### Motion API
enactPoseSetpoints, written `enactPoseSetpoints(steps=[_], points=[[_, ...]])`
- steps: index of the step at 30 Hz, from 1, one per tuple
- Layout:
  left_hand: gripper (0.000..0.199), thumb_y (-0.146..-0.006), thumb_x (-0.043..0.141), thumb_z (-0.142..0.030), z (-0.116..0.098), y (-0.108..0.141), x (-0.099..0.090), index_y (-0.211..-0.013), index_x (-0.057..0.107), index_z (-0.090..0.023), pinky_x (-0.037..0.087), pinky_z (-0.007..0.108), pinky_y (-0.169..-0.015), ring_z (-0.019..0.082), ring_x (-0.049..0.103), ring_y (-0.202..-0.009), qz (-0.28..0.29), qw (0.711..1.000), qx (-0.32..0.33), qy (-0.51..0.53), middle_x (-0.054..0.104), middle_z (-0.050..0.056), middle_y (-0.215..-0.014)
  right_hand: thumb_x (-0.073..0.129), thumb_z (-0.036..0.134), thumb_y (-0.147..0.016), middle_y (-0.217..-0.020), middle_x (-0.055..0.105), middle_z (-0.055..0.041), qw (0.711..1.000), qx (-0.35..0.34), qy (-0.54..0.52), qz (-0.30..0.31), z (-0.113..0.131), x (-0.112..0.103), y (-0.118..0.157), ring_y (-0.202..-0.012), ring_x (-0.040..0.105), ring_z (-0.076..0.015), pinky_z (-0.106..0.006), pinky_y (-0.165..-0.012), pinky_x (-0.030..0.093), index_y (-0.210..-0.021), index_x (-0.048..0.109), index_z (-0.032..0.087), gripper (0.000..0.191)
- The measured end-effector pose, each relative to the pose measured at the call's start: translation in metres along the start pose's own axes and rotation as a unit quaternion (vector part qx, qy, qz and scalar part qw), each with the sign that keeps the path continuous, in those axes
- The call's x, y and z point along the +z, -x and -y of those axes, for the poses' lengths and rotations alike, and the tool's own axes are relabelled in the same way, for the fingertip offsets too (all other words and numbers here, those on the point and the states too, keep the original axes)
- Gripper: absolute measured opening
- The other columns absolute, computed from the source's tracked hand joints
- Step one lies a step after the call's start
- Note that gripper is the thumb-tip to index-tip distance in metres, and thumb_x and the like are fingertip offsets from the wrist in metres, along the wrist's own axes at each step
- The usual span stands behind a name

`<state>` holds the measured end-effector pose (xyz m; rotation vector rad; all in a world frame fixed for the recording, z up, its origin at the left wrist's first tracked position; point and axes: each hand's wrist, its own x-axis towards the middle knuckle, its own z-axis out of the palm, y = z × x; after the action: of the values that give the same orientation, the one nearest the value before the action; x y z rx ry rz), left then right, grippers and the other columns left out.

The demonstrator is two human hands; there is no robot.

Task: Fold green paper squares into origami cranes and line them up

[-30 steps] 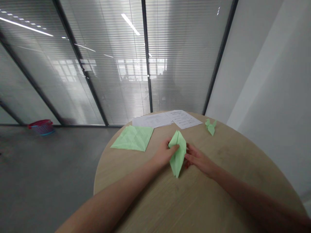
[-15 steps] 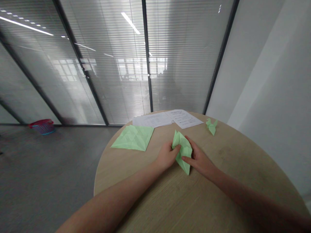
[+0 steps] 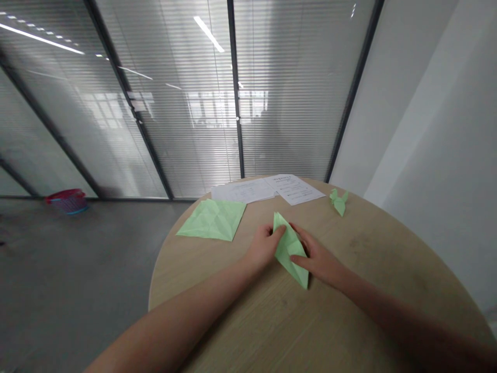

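A folded piece of green paper (image 3: 289,248), long and roughly diamond-shaped, is held between both hands just above the round wooden table. My left hand (image 3: 267,241) grips its upper left edge, thumb on the front face and fingers behind. On the other side, my right hand (image 3: 316,259) pinches the lower right edge, its thumb lying across the front. Fingers behind the paper are partly hidden. A creased green sheet (image 3: 213,220) lies to the left of my hands. Farther right stands a small green origami figure (image 3: 339,202).
White printed sheets (image 3: 297,189) overlap at the far side of the wooden table (image 3: 248,331). A red and blue plastic basket (image 3: 69,201) sits on the grey floor at left. Beyond the table are glass partitions with blinds, and a white wall rises at right.
The folded paper has turned slightly, its lower tip shifting down and right. Its top flaps, spread apart before, now lie closer together. Both hands keep their hold.
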<state>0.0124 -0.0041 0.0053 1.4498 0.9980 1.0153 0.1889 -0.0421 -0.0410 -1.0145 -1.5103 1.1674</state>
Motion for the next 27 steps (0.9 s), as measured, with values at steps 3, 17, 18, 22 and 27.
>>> enactPoseSetpoints(steps=[3,17,18,22,27], points=[[0.029,-0.091,0.061,-0.041,-0.001,-0.002,-0.002,-0.09,0.073,-0.015,0.049,0.03,-0.069,0.019,0.064,-0.073,-0.005,0.999,0.015,0.035,0.072,0.006,-0.082,0.072,0.018,-0.079,-0.146,0.058,-0.0099,1.0,0.015,-0.009,0.024,0.004,0.0,0.001,-0.123,0.063,-0.0299,-0.048,-0.1,0.055,-0.158,0.035,0.033,0.089],[0.044,-0.094,0.052,-0.055,-0.006,0.001,-0.004,-0.103,0.074,-0.019,0.047,0.029,-0.069,0.019,0.059,-0.076,-0.067,0.998,0.014,-0.007,0.065,0.004,-0.081,0.056,0.068,-0.093,-0.144,0.062,-0.0074,0.981,0.08,-0.175,0.019,0.012,0.001,0.001,-0.133,0.059,-0.0296,-0.051,-0.109,0.047,-0.149,0.048,0.036,0.065],[0.044,-0.094,0.052,-0.056,-0.005,0.001,-0.004,-0.104,0.074,-0.019,0.047,0.028,-0.068,0.019,0.058,-0.075,-0.065,0.998,0.012,-0.008,0.065,0.004,-0.081,0.059,0.068,-0.092,-0.141,0.064,-0.0073,0.979,0.087,-0.183,0.017,0.012,0.002,0.001,-0.131,0.06,-0.03,-0.051,-0.108,0.049,-0.148,0.049,0.036,0.066],[0.047,-0.095,0.05,-0.059,-0.004,0.001,-0.003,-0.104,0.074,-0.019,0.047,0.029,-0.07,0.019,0.058,-0.075,-0.056,0.998,0.016,-0.012,0.064,0.003,-0.081,0.075,0.058,-0.085,-0.129,0.07,-0.0066,0.978,0.101,-0.179,0.012,0.015,0.002,0.002,-0.117,0.066,-0.0287,-0.045,-0.097,0.054,-0.145,0.051,0.036,0.068],[0.053,-0.096,0.045,-0.063,-0.004,0.004,-0.001,-0.107,0.073,-0.019,0.045,0.027,-0.065,0.017,0.055,-0.07,-0.04,0.999,0.012,-0.01,0.057,0.001,-0.072,0.079,0.055,-0.082,-0.09,0.073,-0.003,0.985,0.103,-0.136,0.007,0.016,0.005,0.002,-0.079,0.069,-0.0206,-0.031,-0.067,0.053,-0.126,0.059,0.026,0.056]])
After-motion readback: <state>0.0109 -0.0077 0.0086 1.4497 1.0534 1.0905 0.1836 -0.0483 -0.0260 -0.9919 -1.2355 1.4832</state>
